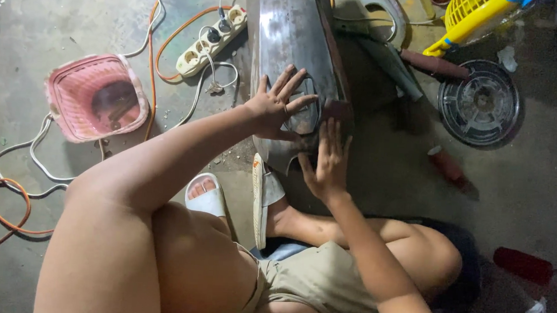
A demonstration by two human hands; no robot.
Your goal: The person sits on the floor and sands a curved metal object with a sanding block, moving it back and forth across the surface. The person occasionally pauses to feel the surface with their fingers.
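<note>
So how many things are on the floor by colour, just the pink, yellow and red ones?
Pink: 1, the basket
Yellow: 1, the plastic basket at the top edge
Red: 3, the handle, the roll and the stick
Total: 5

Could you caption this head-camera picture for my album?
Seated on concrete, left hand steadies a metal panel while right hand presses against it.
</note>
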